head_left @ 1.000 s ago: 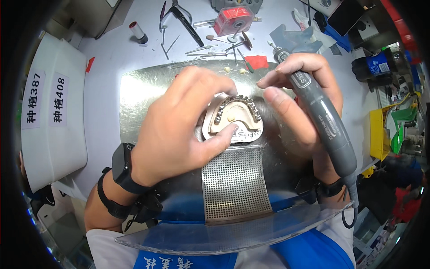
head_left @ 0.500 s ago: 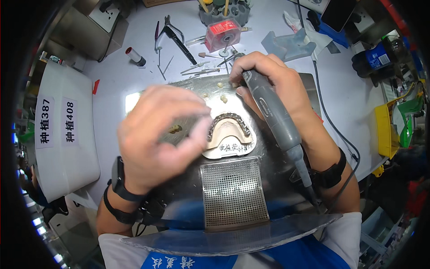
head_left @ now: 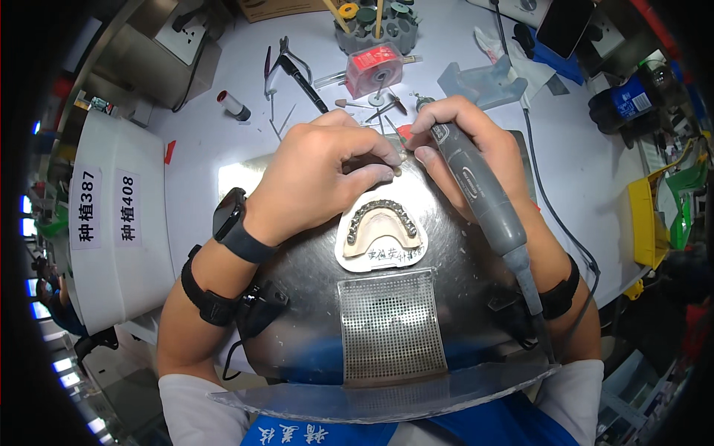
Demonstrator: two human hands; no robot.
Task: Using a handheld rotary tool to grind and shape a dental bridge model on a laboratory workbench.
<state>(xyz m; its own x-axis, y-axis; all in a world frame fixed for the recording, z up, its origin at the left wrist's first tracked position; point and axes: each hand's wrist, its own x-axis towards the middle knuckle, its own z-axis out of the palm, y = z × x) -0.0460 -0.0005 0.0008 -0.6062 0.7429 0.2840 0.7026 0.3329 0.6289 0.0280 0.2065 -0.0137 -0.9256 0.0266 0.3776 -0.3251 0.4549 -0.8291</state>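
Slanting near-right, a grey cylindrical handpiece [head_left: 482, 189] was clamped by the right hand [head_left: 497, 152]; whether the left hand [head_left: 326, 165] gripped anything couldn't be told.

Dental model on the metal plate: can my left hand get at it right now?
Probably yes: your left hand is close to the dental model's far-left edge, its near side lies uncovered, and the rotary handpiece in your right hand is off to the right.

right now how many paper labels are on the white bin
2: the left label and the right label, side by side on the white bin. Its hidden sides could carry more.
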